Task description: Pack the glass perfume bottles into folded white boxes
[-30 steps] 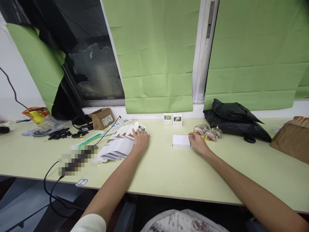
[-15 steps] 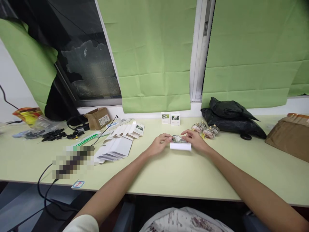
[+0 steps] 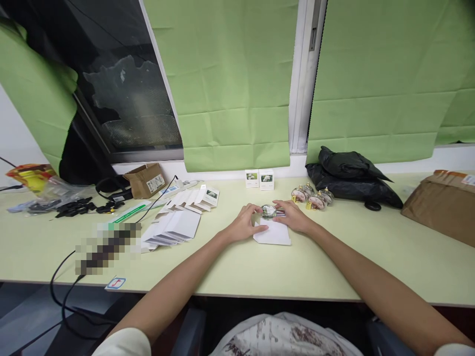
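In front of me a white paper box (image 3: 272, 233) lies on the table with its flap towards me. A small round clear-glass bottle (image 3: 268, 212) is at the box's far edge, between my two hands. My left hand (image 3: 243, 224) is closed at the left side of the box, its thumb on the white card and its fingertips near the bottle. My right hand (image 3: 292, 216) pinches at the bottle's right side, thumb by the box edge. Whether the bottle is partly inside the box cannot be made out.
Several round gold-capped bottles (image 3: 313, 196) stand to the right. Flat white boxes (image 3: 174, 227) lie in a row at left. Two printed boxes (image 3: 266, 179) stand at the back. A black bag (image 3: 349, 185) and a brown carton (image 3: 443, 205) are at right; a cable (image 3: 55, 277) hangs left.
The box's white panel now shows wider below the bottle. My left thumb has come down onto the card. My right hand stays by the bottle, and the view has shifted slightly.
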`<state>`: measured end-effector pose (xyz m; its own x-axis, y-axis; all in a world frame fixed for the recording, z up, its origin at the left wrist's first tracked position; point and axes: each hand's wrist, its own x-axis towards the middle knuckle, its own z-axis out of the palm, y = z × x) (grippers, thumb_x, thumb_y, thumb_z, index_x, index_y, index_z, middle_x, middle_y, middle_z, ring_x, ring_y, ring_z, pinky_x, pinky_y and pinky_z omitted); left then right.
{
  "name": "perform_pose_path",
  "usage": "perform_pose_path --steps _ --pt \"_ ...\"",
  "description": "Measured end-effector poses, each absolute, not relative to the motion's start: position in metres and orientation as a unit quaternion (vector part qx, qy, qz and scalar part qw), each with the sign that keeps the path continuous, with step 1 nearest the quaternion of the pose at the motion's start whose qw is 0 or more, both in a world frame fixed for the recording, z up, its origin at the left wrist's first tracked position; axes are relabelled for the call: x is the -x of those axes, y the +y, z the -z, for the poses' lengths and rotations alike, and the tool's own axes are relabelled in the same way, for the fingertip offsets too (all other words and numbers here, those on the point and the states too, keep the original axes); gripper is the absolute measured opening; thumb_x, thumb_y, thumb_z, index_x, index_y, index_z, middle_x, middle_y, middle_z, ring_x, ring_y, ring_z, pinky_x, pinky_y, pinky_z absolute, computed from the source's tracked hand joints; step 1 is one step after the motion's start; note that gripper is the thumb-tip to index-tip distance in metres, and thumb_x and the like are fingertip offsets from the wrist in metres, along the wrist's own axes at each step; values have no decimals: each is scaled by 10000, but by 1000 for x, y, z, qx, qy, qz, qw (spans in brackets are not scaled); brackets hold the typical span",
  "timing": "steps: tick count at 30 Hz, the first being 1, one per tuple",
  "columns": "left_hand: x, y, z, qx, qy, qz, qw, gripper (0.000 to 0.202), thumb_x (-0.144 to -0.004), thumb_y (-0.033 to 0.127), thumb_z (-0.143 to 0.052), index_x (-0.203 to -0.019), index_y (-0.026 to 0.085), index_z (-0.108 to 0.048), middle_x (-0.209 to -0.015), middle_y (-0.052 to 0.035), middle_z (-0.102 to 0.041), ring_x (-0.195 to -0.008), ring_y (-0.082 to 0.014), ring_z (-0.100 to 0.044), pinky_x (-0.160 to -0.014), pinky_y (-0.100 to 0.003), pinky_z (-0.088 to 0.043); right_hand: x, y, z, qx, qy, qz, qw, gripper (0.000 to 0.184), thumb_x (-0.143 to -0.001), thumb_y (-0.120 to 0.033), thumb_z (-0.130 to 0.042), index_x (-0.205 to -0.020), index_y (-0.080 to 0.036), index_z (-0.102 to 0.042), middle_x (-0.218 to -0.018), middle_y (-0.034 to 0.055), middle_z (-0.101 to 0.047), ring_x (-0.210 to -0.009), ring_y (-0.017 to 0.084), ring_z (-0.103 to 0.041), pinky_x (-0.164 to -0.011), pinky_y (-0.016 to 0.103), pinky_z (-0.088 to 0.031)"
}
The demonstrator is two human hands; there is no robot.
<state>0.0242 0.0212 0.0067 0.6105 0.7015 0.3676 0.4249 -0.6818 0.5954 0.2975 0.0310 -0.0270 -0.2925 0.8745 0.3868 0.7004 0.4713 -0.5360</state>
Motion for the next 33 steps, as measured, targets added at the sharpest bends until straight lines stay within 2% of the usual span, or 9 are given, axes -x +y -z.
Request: perform_pose_path --steps 4,8,11,16,19,25,28,31,33 --pt "-25 25 -4 -848 357 -304 248 685 -880 556 -738 -1445 266 -483 -1457 -118 -528 -1374 -317 -464 -1098 -460 -432 -310 37 25 501 -802 -94 310 514 -881 -307 -728 -1380 -231 -630 -1174 90 -720 -1230 316 -549 -1086 498 -404" --pt "-25 27 -2 -834 371 -302 276 686 -921 576 -684 -1494 278 -454 -1498 -117 -528 -1424 -321 -435 -1127 -475 -419 -317 34 19 511 -796 -98 310 426 -900 -305 -683 -1320 -234 -665 -1118 86 -722 -1142 309 -567 -1025 471 -429" --pt "-26 30 0 -834 365 -304 281 721 -912 580 -695 -1518 287 -438 -1524 -110 -522 -1448 -325 -423 -1152 -482 -404 -312 31 13 501 -782 -117 352 371 -927 -324 -642 -1291 -257 -670 -1131 77 -707 -1125 298 -590 -1003 454 -449" --pt "-27 36 6 -836 347 -314 287 838 -895 565 -726 -1589 282 -352 -1584 -119 -475 -1491 -314 -404 -1211 -477 -350 -288 23 2 436 -745 -183 471 369 -948 -355 -629 -1301 -249 -631 -1134 77 -678 -1085 251 -638 -955 410 -514" --pt "-27 39 9 -838 335 -321 288 845 -901 535 -732 -1606 306 -328 -1590 -111 -474 -1491 -306 -415 -1213 -477 -351 -273 16 -3 410 -744 -175 498 344 -975 -345 -610 -1310 -266 -630 -1223 81 -666 -1095 237 -645 -965 406 -527" --pt "-30 36 5 -836 319 -337 294 899 -818 505 -824 -1577 287 -395 -1512 -122 -548 -1402 -309 -509 -1164 -469 -411 -260 3 -10 375 -740 -185 526 321 -1004 -342 -589 -1316 -278 -627 -1257 68 -692 -1060 220 -687 -993 412 -543" --pt "-32 33 1 -839 294 -337 310 832 -790 511 -844 -1503 269 -491 -1450 -108 -595 -1305 -289 -575 -1097 -432 -463 -257 -2 -14 365 -737 -219 525 359 -1025 -344 -555 -1378 -287 -582 -1281 64 -697 -1102 210 -687 -1021 406 -537" --pt "-31 34 -1 -830 319 -338 308 697 -735 547 -870 -1295 221 -615 -1235 -72 -680 -1068 -243 -647 -930 -370 -518 -258 -4 -16 386 -740 -223 503 440 -1026 -366 -543 -1458 -289 -507 -1327 81 -674 -1106 218 -678 -962 403 -556" --pt "-28 37 -2 -822 349 -338 296 634 -700 583 -876 -1142 198 -633 -1032 -30 -687 -891 -206 -630 -790 -327 -508 -261 -3 -14 417 -751 -197 473 422 -1021 -375 -540 -1429 -270 -528 -1282 85 -683 -1044 218 -676 -903 396 -557"
